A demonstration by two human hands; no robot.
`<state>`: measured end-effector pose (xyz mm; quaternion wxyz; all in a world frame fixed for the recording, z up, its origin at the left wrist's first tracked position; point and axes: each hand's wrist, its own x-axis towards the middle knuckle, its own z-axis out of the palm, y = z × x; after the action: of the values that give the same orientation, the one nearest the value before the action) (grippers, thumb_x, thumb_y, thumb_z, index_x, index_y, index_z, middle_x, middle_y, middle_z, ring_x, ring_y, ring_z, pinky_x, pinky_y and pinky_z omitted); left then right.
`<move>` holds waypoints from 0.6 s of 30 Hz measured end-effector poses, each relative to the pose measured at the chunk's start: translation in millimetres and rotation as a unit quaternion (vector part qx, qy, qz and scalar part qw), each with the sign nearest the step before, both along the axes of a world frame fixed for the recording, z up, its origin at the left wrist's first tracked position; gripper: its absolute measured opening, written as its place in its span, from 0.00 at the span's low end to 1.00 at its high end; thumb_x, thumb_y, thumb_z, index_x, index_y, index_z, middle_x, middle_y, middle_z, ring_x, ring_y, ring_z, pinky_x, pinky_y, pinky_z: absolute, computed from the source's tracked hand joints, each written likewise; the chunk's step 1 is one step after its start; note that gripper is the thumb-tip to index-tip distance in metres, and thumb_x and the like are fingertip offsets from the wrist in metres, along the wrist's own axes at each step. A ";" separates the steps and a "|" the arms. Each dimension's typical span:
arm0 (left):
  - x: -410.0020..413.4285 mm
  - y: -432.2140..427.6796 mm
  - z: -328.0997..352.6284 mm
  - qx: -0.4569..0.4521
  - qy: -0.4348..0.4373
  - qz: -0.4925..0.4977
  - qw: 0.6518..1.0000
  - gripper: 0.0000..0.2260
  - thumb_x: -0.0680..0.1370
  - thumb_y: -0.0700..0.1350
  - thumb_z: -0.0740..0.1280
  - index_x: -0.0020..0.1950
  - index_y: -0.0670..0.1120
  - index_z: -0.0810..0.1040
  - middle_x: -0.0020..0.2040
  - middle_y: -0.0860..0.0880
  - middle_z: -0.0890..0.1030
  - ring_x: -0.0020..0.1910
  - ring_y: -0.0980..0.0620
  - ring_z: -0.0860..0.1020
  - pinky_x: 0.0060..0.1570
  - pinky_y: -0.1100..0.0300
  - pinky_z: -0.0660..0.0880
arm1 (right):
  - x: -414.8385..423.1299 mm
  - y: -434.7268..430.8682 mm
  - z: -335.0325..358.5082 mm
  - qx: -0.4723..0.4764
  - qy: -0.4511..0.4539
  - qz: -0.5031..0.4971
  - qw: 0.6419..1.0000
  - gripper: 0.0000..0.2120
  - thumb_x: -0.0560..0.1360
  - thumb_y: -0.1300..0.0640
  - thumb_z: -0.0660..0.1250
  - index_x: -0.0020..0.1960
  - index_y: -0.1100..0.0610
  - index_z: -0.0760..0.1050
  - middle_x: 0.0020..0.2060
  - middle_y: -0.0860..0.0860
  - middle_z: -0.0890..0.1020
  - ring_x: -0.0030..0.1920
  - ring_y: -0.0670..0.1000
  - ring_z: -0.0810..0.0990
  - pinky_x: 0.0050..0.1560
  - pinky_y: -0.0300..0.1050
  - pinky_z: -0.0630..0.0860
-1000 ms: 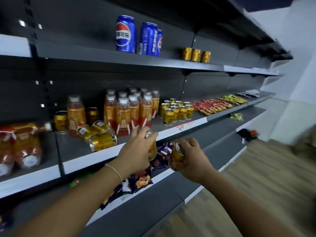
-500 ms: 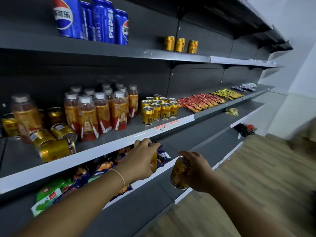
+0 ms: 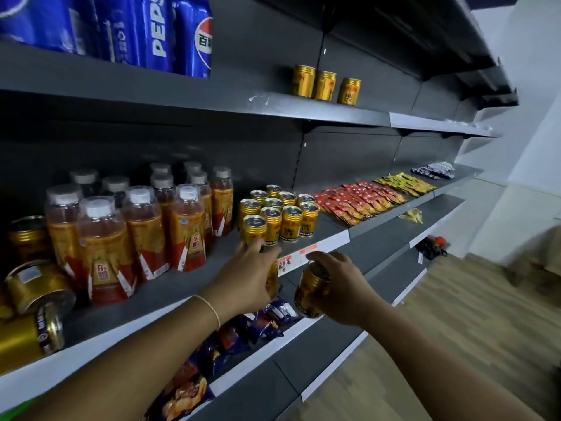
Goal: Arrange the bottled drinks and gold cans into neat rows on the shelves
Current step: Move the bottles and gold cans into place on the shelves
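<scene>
Before the can block [image 3: 291, 220], both grips full.
We clasp a half-hidden can [image 3: 273, 281] in left grip [image 3: 246, 278], a tilted can [image 3: 311, 290] in right grip [image 3: 346, 287]; bottles [image 3: 145, 226] crowd the block's left.

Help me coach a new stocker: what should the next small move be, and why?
Probably lift the left hand and stand the left can on the shelf at the front of the can block. Each hand grips a gold can, the left hand is at the block's front row, and bare shelf shows beside it. The right hand with the right can could follow.
</scene>
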<state>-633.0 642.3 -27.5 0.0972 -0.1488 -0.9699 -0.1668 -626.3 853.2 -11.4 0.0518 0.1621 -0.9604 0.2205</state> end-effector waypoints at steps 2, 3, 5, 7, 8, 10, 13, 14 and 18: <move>-15.1 -11.8 1.2 0.013 0.013 0.015 1.000 0.39 0.70 0.43 0.71 0.76 0.55 0.56 0.73 0.51 0.56 0.70 0.42 0.56 0.58 0.46 0.73 | -25.5 -8.9 5.8 -0.004 0.012 0.007 1.000 0.36 0.68 0.54 0.77 0.73 0.46 0.67 0.65 0.52 0.71 0.62 0.55 0.74 0.55 0.42 0.74; -20.6 -17.9 0.3 0.019 0.023 0.023 0.999 0.38 0.70 0.42 0.71 0.75 0.55 0.56 0.72 0.51 0.56 0.69 0.42 0.57 0.57 0.46 0.74 | -38.3 -13.9 8.4 -0.009 0.017 0.009 1.000 0.36 0.67 0.54 0.78 0.71 0.46 0.68 0.63 0.51 0.72 0.61 0.55 0.75 0.54 0.41 0.73; -28.0 -30.2 -3.5 0.032 0.039 0.042 0.998 0.38 0.69 0.41 0.71 0.74 0.55 0.56 0.71 0.51 0.57 0.67 0.43 0.58 0.55 0.50 0.74 | -62.3 -24.4 14.8 -0.057 0.012 0.007 0.998 0.33 0.65 0.53 0.80 0.67 0.45 0.71 0.57 0.48 0.76 0.57 0.52 0.77 0.51 0.42 0.74; -32.5 -41.3 -7.0 0.036 0.050 0.062 0.996 0.38 0.69 0.41 0.71 0.74 0.54 0.57 0.71 0.51 0.57 0.67 0.43 0.59 0.54 0.51 0.74 | -85.2 -38.1 22.7 -0.121 0.011 0.010 0.993 0.30 0.64 0.54 0.81 0.62 0.44 0.73 0.50 0.41 0.77 0.53 0.48 0.78 0.49 0.39 0.74; -34.7 -46.2 -7.8 0.030 0.056 0.071 0.995 0.38 0.68 0.41 0.72 0.74 0.54 0.57 0.71 0.50 0.57 0.67 0.42 0.60 0.55 0.51 0.74 | -95.7 -45.8 27.5 -0.145 0.019 0.018 0.989 0.30 0.63 0.55 0.82 0.61 0.44 0.74 0.48 0.38 0.77 0.51 0.46 0.78 0.47 0.35 0.73; -40.0 -54.7 -9.0 0.013 0.075 0.091 0.993 0.39 0.67 0.42 0.73 0.74 0.53 0.57 0.71 0.51 0.56 0.67 0.43 0.59 0.58 0.51 0.74 | -116.8 -62.3 37.5 -0.192 0.048 0.050 0.979 0.26 0.62 0.58 0.82 0.55 0.44 0.76 0.44 0.36 0.78 0.49 0.45 0.79 0.46 0.37 0.77; -47.5 -60.9 -11.8 0.008 0.092 0.122 0.988 0.41 0.67 0.42 0.74 0.75 0.53 0.57 0.69 0.51 0.55 0.66 0.44 0.57 0.61 0.53 0.71 | -144.7 -84.9 47.5 -0.284 0.070 0.093 0.952 0.26 0.62 0.60 0.82 0.55 0.47 0.76 0.45 0.43 0.82 0.49 0.51 0.82 0.50 0.56 0.81; -50.0 -60.4 -14.0 0.006 0.095 0.129 0.987 0.41 0.67 0.42 0.74 0.75 0.53 0.58 0.68 0.51 0.55 0.66 0.45 0.56 0.60 0.53 0.71 | -153.2 -90.9 48.6 -0.299 0.072 0.098 0.946 0.28 0.62 0.59 0.83 0.56 0.47 0.75 0.47 0.44 0.82 0.49 0.48 0.83 0.49 0.54 0.82; -60.4 -49.0 -23.7 -0.021 0.100 0.159 0.982 0.37 0.69 0.41 0.72 0.73 0.53 0.59 0.67 0.50 0.55 0.64 0.45 0.57 0.47 0.55 0.74 | -183.6 -110.5 43.6 -0.254 0.119 0.136 0.950 0.32 0.63 0.55 0.83 0.61 0.42 0.71 0.54 0.44 0.77 0.51 0.43 0.79 0.48 0.38 0.78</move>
<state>-693.3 593.3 -51.2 0.2163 -0.0104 -0.9697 -0.1133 -809.9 742.7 32.2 0.1752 0.2975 -0.8284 0.4411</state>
